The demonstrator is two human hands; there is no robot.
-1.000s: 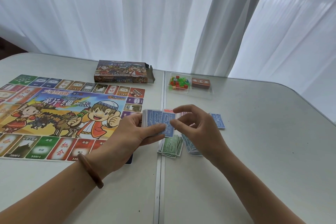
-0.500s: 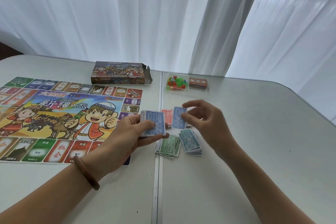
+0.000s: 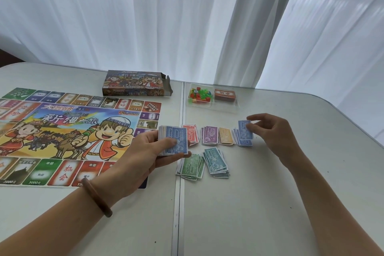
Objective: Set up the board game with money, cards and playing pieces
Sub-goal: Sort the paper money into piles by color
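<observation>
Presently the stack of notes (image 3: 173, 141) is gripped in the left hand (image 3: 143, 151), and one blue note (image 3: 244, 129) is pinched in the fingers (image 3: 257, 128) of the right hand (image 3: 274, 133) over the blue pile (image 3: 241, 143) on the counter (image 3: 270, 203). It is best laid squarely there, edges aligned, colours kept apart.

"2000" on blue stack (image 3: 175, 141), "1000" on teal pile (image 3: 216, 161), "新疆之旅" on board (image 3: 68, 120)

Game board's (image 3: 62, 122) left part off-frame
</observation>
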